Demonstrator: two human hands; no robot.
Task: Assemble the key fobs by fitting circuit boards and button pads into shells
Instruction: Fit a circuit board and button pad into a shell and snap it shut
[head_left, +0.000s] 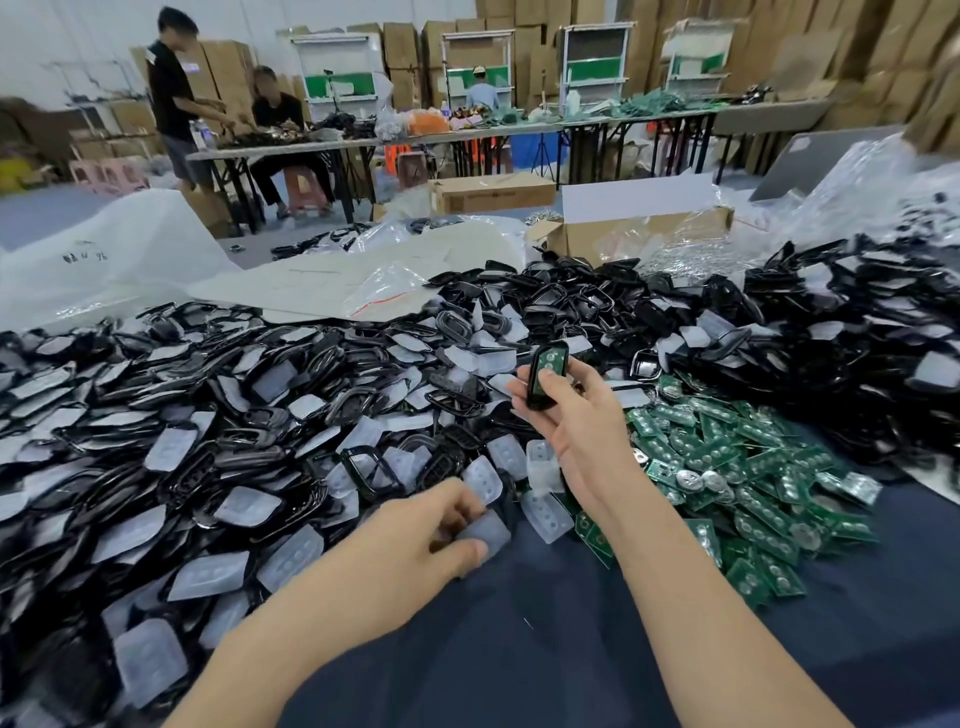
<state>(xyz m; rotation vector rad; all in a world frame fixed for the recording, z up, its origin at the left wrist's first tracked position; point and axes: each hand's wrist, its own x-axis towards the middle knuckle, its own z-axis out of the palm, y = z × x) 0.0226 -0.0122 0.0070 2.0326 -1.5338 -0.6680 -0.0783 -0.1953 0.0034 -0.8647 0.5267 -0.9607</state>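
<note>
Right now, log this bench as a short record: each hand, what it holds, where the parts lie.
left hand: pinches a translucent white button pad at the pile's edge
right hand: holds up a black plastic shell with a green circuit board seated inside
loose green boards: heap right of the right hand
loose shells and pads: heap left
surface: dark blue cloth
</note>
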